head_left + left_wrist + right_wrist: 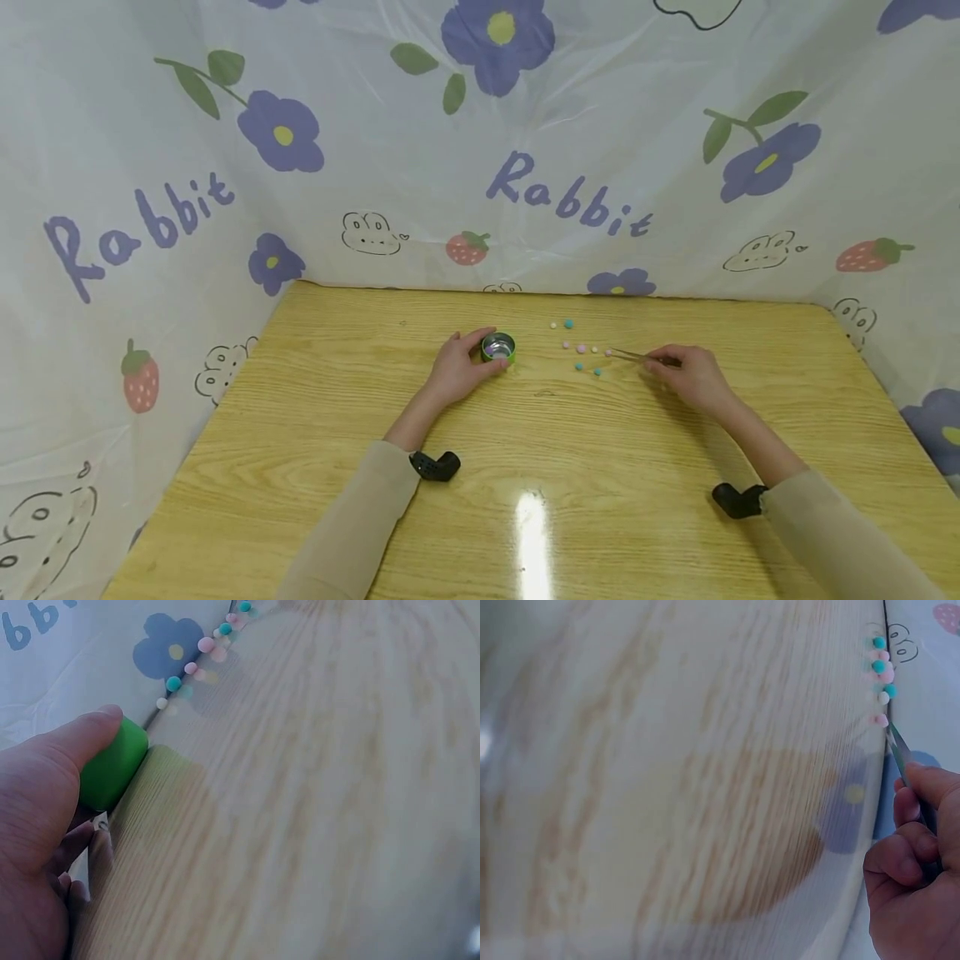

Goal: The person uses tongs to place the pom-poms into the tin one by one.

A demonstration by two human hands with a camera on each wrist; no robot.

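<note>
My left hand [457,368] holds a small round green tin [124,769] on the table, thumb on the near side and fingers around the far side. Its top is uncovered, showing a shiny metal inside with a purplish spot at the left. In my right hand [693,379] is a pair of slim metal tweezers [630,356], pinched between thumb and fingers and pointing left. Their tips are right at a small pink ball [609,353]. Other little balls in pink, white and teal [568,324] lie loosely grouped between the tin and the tweezers.
The wood-grain table [465,517] runs back to a white curtain [420,167] printed with flowers, strawberries and rabbits, which also hangs along both sides. Black wrist cameras [437,467] sit at both sleeve cuffs. A bright reflection [534,542] shows near the front.
</note>
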